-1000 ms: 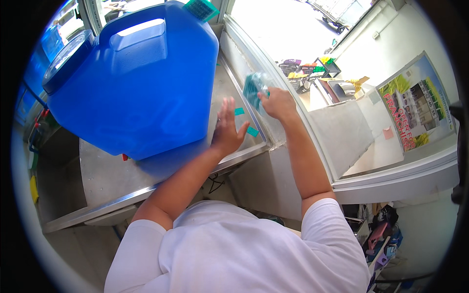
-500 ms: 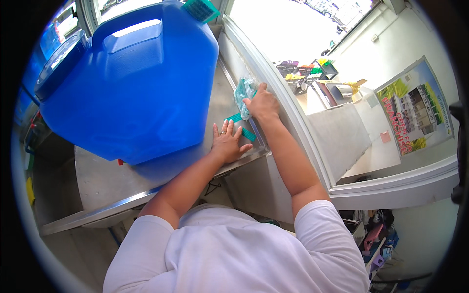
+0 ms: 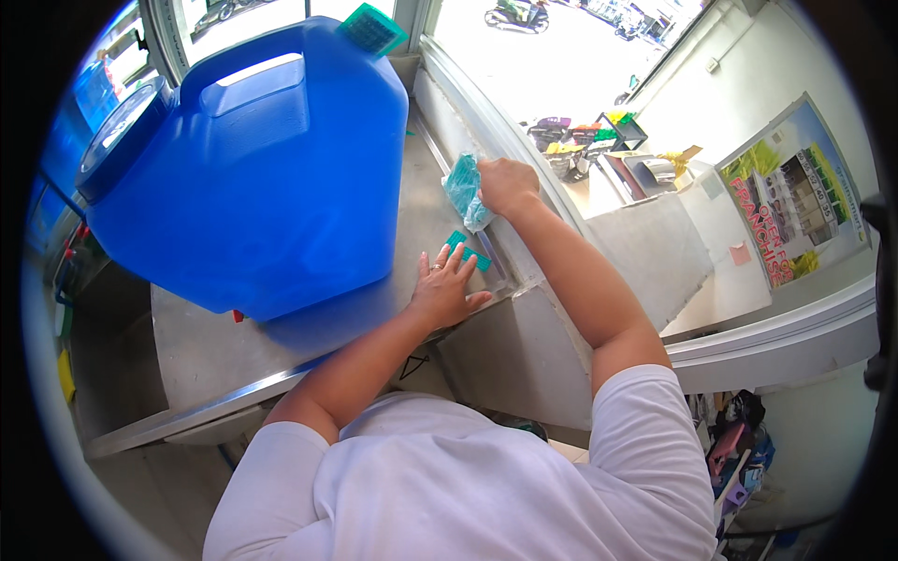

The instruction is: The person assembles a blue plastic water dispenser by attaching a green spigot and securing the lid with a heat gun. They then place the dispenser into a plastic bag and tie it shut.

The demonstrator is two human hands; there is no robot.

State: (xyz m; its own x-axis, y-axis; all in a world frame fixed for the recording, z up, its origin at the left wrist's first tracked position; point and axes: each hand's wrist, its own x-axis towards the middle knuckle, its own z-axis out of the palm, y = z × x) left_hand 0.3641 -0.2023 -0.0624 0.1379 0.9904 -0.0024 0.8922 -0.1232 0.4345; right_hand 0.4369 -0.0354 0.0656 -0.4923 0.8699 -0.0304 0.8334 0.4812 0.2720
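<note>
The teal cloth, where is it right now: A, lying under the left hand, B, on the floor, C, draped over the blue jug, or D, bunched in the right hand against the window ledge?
D: the teal cloth is bunched in the right hand at the window ledge, while the left hand lies flat on the metal counter beside the blue jug.

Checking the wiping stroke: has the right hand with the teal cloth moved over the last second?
Yes. The right hand with the teal cloth slid nearer along the window track, then away again.
</note>
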